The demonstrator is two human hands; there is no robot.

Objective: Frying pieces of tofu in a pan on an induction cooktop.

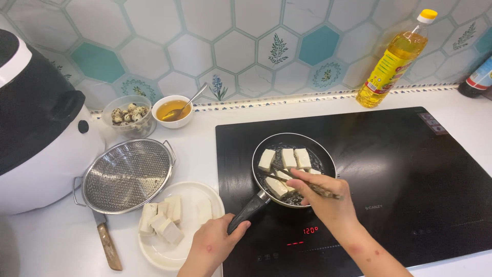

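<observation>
On the white worktop (61,241), left of the left hand (215,241), a white plate of raw tofu blocks (166,218) is set. The black pan handle (248,211) is gripped by the closed fingers (238,227) of that hand. The small round black frying pan (320,151) is steadied while pale tofu slabs (287,159) are fried. Wooden chopsticks (279,179), pinched in the right hand (320,197), rest on a slab; turning it appears to be the step in hand, which calls for a gentle grip.

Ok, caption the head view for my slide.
Left hand grips small black frying pan; right hand turns white tofu slabs with chopsticks.
</observation>
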